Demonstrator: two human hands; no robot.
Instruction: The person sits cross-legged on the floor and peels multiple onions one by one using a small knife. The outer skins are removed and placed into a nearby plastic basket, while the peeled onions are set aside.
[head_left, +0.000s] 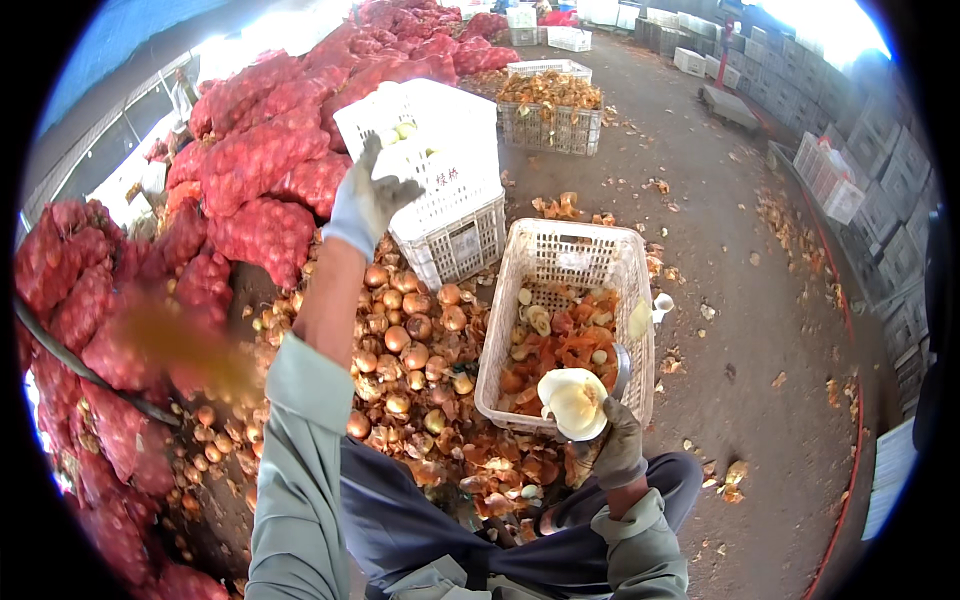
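Gripping pale, seemingly peeled onion (573, 402) by its side, right hand (618, 448) curls closed above crate (615, 262) of skins (568, 352), likely so scraps land inside. Left hand (377, 195), spread wide, empty, hangs before white crate (468, 150) stacked within easy reach.

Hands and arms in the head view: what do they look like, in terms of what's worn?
The left hand wears a glove, grey at the fingers and pale bluish toward the wrist. The right hand wears a darker, grey-brown one. Light grey-green sleeves end short of both gloves.
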